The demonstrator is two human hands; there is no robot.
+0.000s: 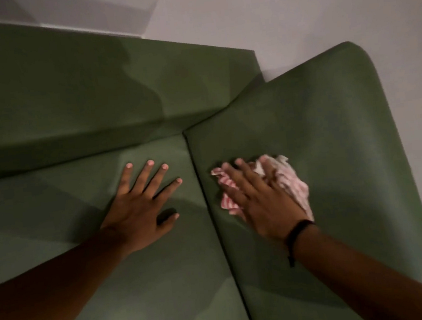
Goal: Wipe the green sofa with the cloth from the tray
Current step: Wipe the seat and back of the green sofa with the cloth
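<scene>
Cloth pressed flat on the sofa's right cushion.

The striped cloth (288, 180) lies bunched under the right hand (262, 198), fingers nearly straight; the left hand (142, 205), spread wide, rests on the left cushion of the green sofa (330, 122).

Plain grey surface (293, 10) fills the upper right of the frame. Pale white ledge (104, 25) runs along the upper left. Black wristband (297, 229) sits right of centre.

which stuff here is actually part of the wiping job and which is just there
In the job:
green sofa
striped cloth, on the sofa's right section
right hand, pressing the cloth
left hand, flat on the seat

Just there:
black wristband on the right wrist
grey wall
</scene>
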